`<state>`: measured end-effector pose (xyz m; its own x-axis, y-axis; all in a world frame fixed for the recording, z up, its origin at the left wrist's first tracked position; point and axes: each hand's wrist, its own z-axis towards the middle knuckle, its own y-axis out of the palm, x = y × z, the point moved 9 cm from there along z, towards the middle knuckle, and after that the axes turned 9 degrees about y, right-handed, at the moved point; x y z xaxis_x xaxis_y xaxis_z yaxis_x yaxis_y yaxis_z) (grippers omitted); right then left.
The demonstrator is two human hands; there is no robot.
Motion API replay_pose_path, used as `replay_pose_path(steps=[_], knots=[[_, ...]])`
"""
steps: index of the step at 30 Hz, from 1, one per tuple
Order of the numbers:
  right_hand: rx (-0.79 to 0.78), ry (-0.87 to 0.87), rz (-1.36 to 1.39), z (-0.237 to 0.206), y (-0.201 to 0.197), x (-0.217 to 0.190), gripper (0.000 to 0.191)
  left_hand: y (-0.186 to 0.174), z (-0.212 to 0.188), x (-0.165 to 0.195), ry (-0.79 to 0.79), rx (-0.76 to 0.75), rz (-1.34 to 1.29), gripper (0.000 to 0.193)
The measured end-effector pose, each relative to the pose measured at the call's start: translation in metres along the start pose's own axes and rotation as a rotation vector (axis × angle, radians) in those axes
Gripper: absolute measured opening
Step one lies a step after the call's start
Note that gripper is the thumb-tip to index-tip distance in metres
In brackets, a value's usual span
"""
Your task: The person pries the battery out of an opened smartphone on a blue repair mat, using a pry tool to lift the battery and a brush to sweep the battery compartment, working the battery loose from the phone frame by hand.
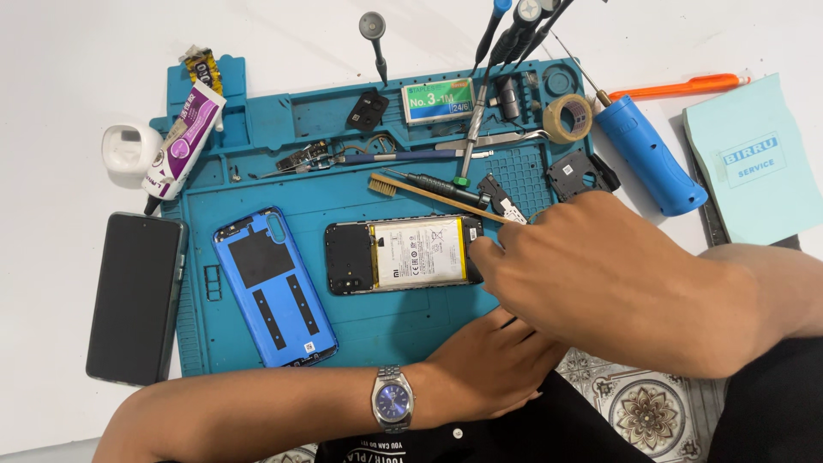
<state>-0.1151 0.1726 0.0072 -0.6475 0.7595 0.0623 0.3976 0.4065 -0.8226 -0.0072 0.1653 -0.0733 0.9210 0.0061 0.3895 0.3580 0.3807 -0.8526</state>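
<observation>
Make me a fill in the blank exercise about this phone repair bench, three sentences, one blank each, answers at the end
1. The opened phone lies on a repair mat whose colour is ____.
2. The right hand touches the phone's right end, while the left hand rests below it with a ____ on its wrist.
3. The detached blue back cover lies to the ____ of the opened phone in the picture.

Missing words: blue; watch; left
</observation>
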Motion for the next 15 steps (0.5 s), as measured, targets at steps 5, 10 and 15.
replay_pose_path(steps=[5, 10, 15], knots=[[0.049, -0.091, 0.0, -0.009, -0.002, -0.002, 0.031, -0.007, 0.004, 0.0, 0.012, -0.026, 0.039, 0.078], [0.096, -0.054, 0.023, -0.029, -0.005, 0.013, 0.032, -0.006, 0.01, -0.003, -0.017, -0.113, 0.05, 0.085], [0.19, 0.142, 0.021, -0.044, -0.001, 0.044, 0.027, -0.026, 0.011, -0.002, -0.053, 0.088, 0.026, 0.086]])
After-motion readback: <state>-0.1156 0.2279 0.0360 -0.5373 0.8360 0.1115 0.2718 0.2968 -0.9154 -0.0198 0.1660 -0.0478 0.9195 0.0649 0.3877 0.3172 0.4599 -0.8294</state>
